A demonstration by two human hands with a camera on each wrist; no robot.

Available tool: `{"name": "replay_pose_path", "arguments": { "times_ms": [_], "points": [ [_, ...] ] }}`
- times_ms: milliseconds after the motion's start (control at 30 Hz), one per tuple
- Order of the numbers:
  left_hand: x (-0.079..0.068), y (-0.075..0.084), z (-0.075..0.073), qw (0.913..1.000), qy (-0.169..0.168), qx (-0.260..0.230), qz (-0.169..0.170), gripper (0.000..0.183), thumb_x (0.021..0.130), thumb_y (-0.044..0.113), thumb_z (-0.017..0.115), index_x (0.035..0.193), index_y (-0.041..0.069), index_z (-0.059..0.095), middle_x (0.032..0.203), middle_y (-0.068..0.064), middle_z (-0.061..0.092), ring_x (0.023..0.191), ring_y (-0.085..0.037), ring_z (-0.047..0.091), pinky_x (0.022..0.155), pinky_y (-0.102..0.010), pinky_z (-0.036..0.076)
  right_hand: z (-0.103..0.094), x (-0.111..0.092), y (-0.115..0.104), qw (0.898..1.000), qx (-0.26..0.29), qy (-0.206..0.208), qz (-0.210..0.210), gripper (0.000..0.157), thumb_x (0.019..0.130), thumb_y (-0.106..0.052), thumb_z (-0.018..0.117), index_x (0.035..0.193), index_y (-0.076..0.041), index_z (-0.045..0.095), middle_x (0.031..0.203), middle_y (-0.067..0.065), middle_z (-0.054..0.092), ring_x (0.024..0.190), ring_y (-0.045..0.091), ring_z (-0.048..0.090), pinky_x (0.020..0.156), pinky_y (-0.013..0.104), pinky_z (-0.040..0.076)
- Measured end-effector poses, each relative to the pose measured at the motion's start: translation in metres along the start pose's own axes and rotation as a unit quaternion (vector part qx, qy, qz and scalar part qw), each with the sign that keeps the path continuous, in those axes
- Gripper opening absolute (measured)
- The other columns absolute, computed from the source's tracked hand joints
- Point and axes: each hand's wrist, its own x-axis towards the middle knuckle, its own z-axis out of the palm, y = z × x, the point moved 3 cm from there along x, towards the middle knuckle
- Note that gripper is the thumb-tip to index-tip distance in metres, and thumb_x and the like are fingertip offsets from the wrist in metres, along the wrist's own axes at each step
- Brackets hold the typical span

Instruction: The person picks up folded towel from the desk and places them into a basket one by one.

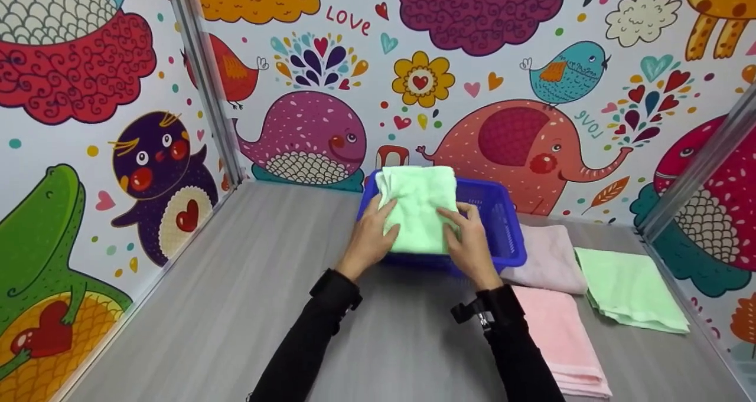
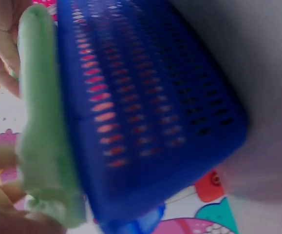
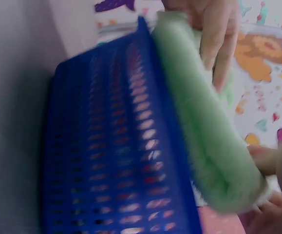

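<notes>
A folded light-green towel (image 1: 418, 189) is held over the left part of a blue plastic basket (image 1: 503, 228). My left hand (image 1: 369, 234) grips the towel's left edge, its thumb and a finger on the upper face. On the opposite edge, my right hand (image 1: 471, 242) holds it the same way. Both wrist views show the rolled edge of the green towel (image 2: 38, 83) close along the rim of the slotted basket (image 3: 106, 141). Part of the basket's inside is covered by the towel in the head view.
To the right of the basket lie a pale mauve towel (image 1: 546, 257), a pink towel (image 1: 561, 337) and another green towel (image 1: 635, 287), all folded on the grey tabletop (image 1: 236, 296). Cartoon-printed walls (image 1: 366, 54) with metal corner posts enclose the table's back and sides.
</notes>
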Motion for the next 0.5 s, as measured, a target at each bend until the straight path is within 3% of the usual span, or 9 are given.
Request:
{"name": "replay_pose_path", "arguments": {
  "times_ms": [100,200,300,400,500],
  "points": [
    [0.002,-0.011,0.004,0.9998,0.003,0.021,0.006,0.058,0.098,0.003,0.065,0.149,-0.015,0.043,0.166,-0.035,0.02,0.152,-0.045,0.032,0.115,-0.052,0.042,0.01,-0.001,0.007,0.998,0.002,-0.061,0.008,0.048,0.097,0.003,0.062,0.144,0.01,0.054,0.154,0.032,0.039,0.137,0.044,0.048,0.107,0.054,0.046],
    [0.003,-0.021,0.009,0.9984,0.017,0.051,0.016,0.057,0.098,-0.001,0.064,0.149,-0.015,0.042,0.17,-0.029,0.014,0.154,-0.041,0.03,0.106,-0.047,0.05,0.017,-0.003,0.01,0.994,-0.021,-0.107,0.022,0.058,0.1,-0.003,0.063,0.152,0.011,0.041,0.167,0.028,0.022,0.145,0.045,0.042,0.112,0.055,0.044],
    [0.002,-0.026,0.012,0.9938,0.043,0.1,0.023,0.039,0.099,-0.002,0.061,0.138,-0.004,0.062,0.163,-0.021,0.038,0.146,-0.037,0.046,0.1,-0.047,0.053,0.023,-0.005,0.011,0.988,-0.065,-0.131,0.05,0.058,0.103,-0.011,0.062,0.154,0.007,0.041,0.171,0.022,0.019,0.145,0.043,0.043,0.112,0.056,0.043],
    [-0.001,-0.029,0.013,0.9868,0.061,0.148,0.025,0.024,0.099,0.003,0.058,0.113,0.006,0.077,0.131,-0.013,0.07,0.129,-0.035,0.06,0.104,-0.05,0.049,0.027,-0.006,0.011,0.976,-0.146,-0.144,0.073,0.045,0.106,-0.022,0.057,0.148,-0.003,0.056,0.166,0.019,0.035,0.137,0.044,0.054,0.105,0.061,0.048],
    [-0.005,-0.031,0.014,0.9819,0.052,0.181,0.019,0.024,0.101,0.013,0.055,0.098,0.011,0.079,0.105,-0.007,0.078,0.125,-0.034,0.063,0.112,-0.051,0.043,0.03,-0.007,0.011,0.959,-0.23,-0.144,0.077,0.04,0.108,-0.032,0.049,0.137,-0.012,0.068,0.155,0.015,0.053,0.125,0.045,0.063,0.094,0.064,0.052]
  ]
}}
